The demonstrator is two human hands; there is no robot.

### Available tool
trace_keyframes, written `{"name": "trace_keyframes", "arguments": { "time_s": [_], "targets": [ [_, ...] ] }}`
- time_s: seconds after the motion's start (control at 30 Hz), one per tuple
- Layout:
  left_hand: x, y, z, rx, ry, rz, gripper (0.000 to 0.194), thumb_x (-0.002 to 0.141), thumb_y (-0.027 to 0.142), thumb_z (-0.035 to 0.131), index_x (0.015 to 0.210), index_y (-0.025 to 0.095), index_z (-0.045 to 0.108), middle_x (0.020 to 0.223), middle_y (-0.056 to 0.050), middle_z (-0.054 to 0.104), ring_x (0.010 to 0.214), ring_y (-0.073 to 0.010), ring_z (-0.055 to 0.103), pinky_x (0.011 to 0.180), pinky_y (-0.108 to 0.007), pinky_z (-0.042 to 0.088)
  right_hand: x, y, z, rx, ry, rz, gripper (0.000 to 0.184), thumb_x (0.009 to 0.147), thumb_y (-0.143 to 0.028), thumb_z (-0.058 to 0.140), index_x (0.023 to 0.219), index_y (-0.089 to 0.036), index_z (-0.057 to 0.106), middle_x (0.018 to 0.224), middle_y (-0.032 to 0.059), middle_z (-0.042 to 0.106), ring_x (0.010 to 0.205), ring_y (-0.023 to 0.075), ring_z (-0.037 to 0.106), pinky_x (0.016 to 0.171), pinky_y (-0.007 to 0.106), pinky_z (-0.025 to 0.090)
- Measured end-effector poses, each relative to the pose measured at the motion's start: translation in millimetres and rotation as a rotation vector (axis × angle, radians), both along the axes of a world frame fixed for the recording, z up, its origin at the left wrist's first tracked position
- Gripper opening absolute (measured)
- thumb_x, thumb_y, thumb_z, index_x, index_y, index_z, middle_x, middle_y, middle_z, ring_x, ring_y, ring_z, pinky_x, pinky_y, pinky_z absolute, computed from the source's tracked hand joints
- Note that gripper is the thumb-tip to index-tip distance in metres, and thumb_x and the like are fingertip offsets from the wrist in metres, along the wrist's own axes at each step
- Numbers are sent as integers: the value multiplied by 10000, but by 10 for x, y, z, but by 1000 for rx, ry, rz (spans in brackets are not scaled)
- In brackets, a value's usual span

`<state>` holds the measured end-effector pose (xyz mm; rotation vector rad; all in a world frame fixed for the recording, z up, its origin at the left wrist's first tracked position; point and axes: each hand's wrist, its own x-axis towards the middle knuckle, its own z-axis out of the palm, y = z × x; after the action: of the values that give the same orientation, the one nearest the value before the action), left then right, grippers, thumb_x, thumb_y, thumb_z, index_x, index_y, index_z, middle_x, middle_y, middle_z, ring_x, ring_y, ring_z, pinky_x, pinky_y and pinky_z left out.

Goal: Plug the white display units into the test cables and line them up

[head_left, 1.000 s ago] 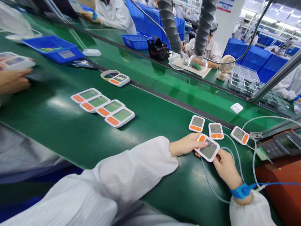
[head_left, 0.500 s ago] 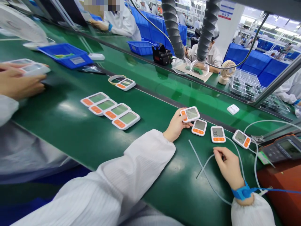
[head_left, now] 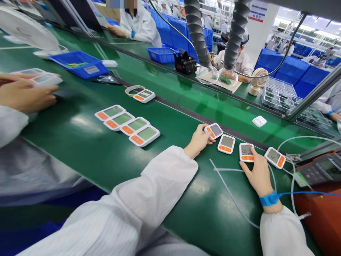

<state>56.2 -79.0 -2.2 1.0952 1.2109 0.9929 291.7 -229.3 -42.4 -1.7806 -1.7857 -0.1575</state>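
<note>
My left hand [head_left: 200, 140] is closed on a small white digital monitor [head_left: 214, 131] with a grey screen and orange buttons, tilted near the bench's raised strip. Just right of it a similar monitor [head_left: 226, 144] lies screen up. My right hand [head_left: 258, 170], blue strap on its wrist, has its thumb and forefinger spread over another monitor [head_left: 245, 152] showing digits; the fingertips appear to touch its lower left corner and right side. Farther right lies a lit monitor [head_left: 275, 157]. Thin clear tubes [head_left: 234, 199] curve across the bench below my right hand.
Several monitors [head_left: 145, 135] lie overlapping in a row to the left, with another monitor [head_left: 144, 95] behind. A co-worker's hands [head_left: 32, 92] hold devices at far left. A blue tray [head_left: 80, 64], a white square piece [head_left: 259, 121] and a handheld meter [head_left: 322, 170] are also around.
My right hand has moved up and forward from above the tubes onto the monitor showing digits, its fingers opening. The monitor in my left hand has shifted slightly left and its screen looks blank.
</note>
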Motion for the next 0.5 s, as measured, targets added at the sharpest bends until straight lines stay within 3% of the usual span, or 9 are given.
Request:
{"name": "trace_keyframes", "arguments": {
  "time_s": [0.17,0.3,0.43,0.5],
  "targets": [
    [13,2,-52,28,51,4,422,903,110,545,1313,168,463,735,7,658,634,-134,702,566,-199,544,1,-30,25,-22,61,-65,923,988,-868,324,1471,-96,473,1136,159,598,1065,327,540,935,475,467],
    [-11,18,-74,67,157,-56,463,932,183,506,1392,178,449,824,-15,667,660,-140,695,600,-237,555,-30,-39,30,-44,130,-50,901,973,-845,395,1484,-105,447,1084,132,611,1027,308,562,911,450,481],
    [-106,44,-59,347,561,-183,291,955,330,485,1127,182,668,836,-44,649,803,-206,670,760,-335,560,-64,-50,38,-72,155,14,826,1004,-728,417,1528,-90,398,1137,138,601,963,267,595,867,405,508],
    [-146,44,-44,482,758,-201,301,944,391,508,980,178,718,867,-79,637,931,-257,647,852,-372,536,-70,-57,42,-84,154,13,795,1004,-670,429,1544,-87,387,1158,143,593,894,243,605,825,379,521]
  ]
}}
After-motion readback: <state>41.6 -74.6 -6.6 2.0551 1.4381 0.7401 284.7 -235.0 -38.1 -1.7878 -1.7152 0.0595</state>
